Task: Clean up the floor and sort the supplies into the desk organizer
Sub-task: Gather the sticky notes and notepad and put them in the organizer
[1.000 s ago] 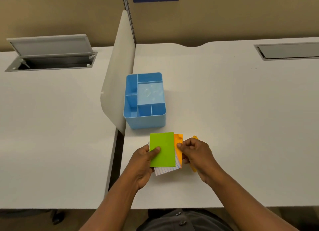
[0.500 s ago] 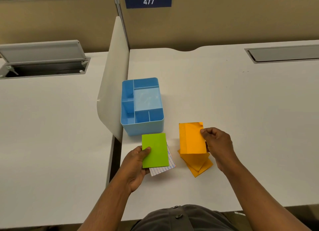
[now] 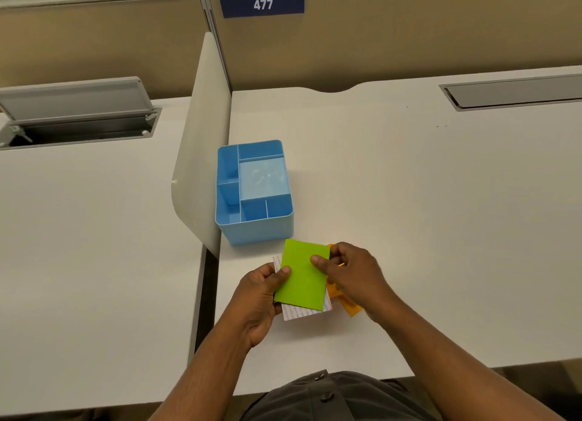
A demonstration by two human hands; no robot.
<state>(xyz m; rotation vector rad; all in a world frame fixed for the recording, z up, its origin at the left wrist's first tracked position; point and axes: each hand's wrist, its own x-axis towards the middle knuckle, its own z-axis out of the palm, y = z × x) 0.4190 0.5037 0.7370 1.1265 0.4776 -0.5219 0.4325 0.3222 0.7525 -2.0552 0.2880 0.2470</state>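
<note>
The left hand (image 3: 263, 290) is pinching the green card (image 3: 304, 274) over a lined card (image 3: 297, 313), while the right hand (image 3: 348, 271) is pinching its edge, probably squaring the stack. Both are hovering beside the blue desk organizer (image 3: 255, 228) on the counter (image 3: 409, 231), likely ready for filing.

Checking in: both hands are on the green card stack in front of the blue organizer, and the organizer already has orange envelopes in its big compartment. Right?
Not quite. The head view shows the blue organizer with nothing in its compartments. The orange envelopes lie on the desk under the right hand. Both hands, left hand included, do hold the green card stack in front of it.
</note>
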